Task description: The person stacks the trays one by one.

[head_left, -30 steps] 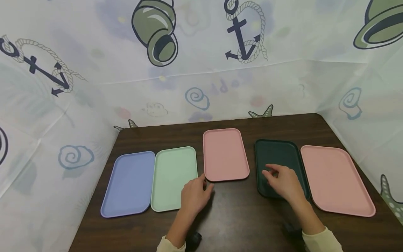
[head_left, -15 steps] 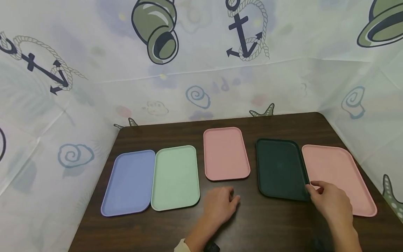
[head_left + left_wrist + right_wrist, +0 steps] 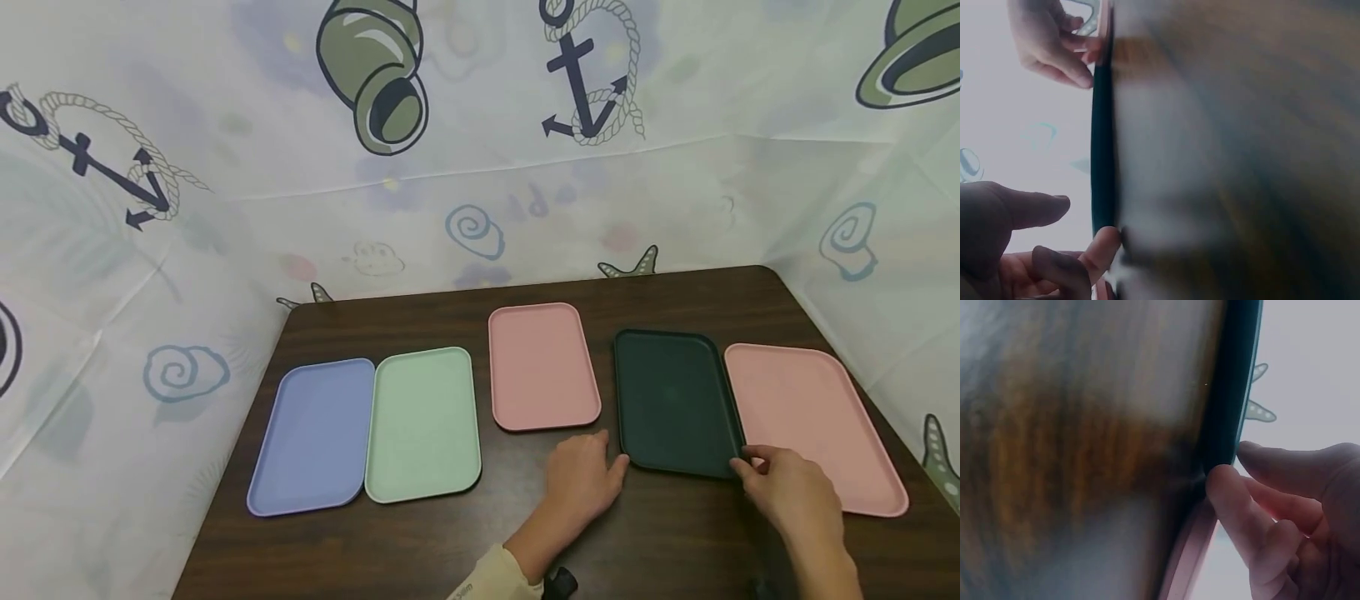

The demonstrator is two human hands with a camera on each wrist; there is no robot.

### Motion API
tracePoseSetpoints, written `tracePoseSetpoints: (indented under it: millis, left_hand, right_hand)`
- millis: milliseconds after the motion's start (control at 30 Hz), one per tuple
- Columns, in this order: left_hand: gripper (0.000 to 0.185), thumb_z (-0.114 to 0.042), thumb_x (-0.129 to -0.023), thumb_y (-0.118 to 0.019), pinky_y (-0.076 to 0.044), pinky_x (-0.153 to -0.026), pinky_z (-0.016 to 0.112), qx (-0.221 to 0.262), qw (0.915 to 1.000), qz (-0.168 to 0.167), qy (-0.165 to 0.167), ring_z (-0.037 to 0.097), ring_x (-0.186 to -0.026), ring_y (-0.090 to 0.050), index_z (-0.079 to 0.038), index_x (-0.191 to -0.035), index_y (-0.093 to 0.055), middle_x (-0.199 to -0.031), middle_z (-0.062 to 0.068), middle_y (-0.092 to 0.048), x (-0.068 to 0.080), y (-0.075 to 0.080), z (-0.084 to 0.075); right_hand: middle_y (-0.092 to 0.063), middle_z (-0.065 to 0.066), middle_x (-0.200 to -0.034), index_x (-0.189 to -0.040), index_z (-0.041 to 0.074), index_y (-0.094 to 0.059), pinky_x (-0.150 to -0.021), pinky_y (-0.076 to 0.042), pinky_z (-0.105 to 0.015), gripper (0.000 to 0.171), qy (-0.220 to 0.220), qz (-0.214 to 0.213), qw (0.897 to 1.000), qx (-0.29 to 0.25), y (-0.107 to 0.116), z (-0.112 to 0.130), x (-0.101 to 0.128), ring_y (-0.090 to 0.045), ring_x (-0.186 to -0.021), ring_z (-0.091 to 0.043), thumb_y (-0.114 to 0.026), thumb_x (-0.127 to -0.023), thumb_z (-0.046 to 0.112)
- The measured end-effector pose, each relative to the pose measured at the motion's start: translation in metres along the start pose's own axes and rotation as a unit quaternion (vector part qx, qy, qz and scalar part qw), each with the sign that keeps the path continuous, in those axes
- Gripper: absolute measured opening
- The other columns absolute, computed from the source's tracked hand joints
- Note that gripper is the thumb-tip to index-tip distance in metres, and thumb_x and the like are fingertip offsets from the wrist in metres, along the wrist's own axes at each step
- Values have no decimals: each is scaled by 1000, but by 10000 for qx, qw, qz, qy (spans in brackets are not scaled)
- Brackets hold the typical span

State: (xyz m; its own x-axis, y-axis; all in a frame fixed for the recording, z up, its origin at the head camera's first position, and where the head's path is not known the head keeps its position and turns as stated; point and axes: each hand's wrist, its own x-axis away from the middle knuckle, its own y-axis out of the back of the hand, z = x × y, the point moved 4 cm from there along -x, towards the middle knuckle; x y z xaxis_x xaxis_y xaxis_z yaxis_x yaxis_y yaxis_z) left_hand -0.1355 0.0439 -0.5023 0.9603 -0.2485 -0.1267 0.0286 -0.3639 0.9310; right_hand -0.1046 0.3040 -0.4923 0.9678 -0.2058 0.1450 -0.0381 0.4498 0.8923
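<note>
Dark green tray right of centre in the head view, flat on the brown wooden table, long axis running from near edge toward the far wall, tilted slightly so the near end leans right. Left hand at the tray's near left corner, fingers loosely curled, a fingertip touching the rim in the left wrist view; no firm grasp visible there. Right hand at the near right corner, thumb and fingers pinching the rim.

Just right of the green tray, a large pink tray, its left edge touching or slightly overlapping the green one; cannot tell which. To the left, a smaller pink tray, parted from the green one by a narrow strip of bare wood. Further left, a mint tray and a blue tray side by side, edges touching. Nothing lying in any of the five trays.

Open wood along the lower frame in front of the trays, and a band behind them up to the patterned sheet.
</note>
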Motion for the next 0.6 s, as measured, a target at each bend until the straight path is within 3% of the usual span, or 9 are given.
tracePoseSetpoints:
  millis: [300, 433, 600]
  left_hand:
    - [28, -44, -86, -71, -44, -46, 32, -26, 10000, 37, 32, 16, -58, -61, -20, -73, -67, -64, -4, -64, -12, -10, -12]
    - [23, -41, -85, -73, -47, -49, 32, 39, 9999, 78, 51, 16, -61, -63, -19, -81, -71, -70, -3, -67, -13, -10, -12]
    - [26, -41, -85, -74, -50, -53, 33, 128, 9998, 105, 145, 16, -69, -66, -19, -98, -76, -82, -4, -72, -12, -8, -9]
  right_hand:
    - [-70, -24, -95, -112, -4, -68, -52, -47, -50, 37, -199, -339, 9992, -45, -4, 8, -1, -63, -79, -47, -72, -86, 23]
    - [-69, -24, -95, -112, -4, -67, -53, -47, -50, 39, -344, -228, 9991, -113, -5, 7, -2, -63, -78, -45, -73, -84, 23]
    - [-70, -14, -84, -109, -5, -62, -55, -46, -48, 42, -354, 285, 9986, -266, -4, 5, -2, -63, -73, -37, -74, -84, 26]
